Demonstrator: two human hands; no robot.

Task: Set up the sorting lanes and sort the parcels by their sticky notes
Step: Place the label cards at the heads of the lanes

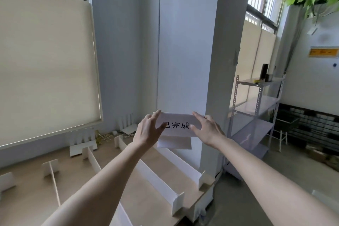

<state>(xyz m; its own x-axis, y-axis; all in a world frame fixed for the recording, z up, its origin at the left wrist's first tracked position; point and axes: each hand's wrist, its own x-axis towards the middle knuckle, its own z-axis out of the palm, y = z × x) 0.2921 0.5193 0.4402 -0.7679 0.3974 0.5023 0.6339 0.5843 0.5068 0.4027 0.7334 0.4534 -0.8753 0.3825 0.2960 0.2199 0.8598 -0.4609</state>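
- Label paper, white and printed with dark characters, sits between our two hands in the head view, held up in front of the white pillar, above the far end of the surface.
- Our left hand takes the paper's left end: its fingers reach over the top left corner, and the thumb lies across the front face, covering part of the first character.
- Our right hand takes the right end: its fingers lie along the top right edge, with the thumb on the front just right of the last character.
- Both sets of fingers are only lightly bent, pinching the sheet rather than wrapped around it.
- A second fold of the same paper hangs below the printed face, free of either hand.
- Beneath our forearms, white divider boards stand upright on the surface, marking out lanes that run away from us.
- More slotted white pieces rest on the surface near the window blind.
- A metal shelf rack stands right of the pillar.
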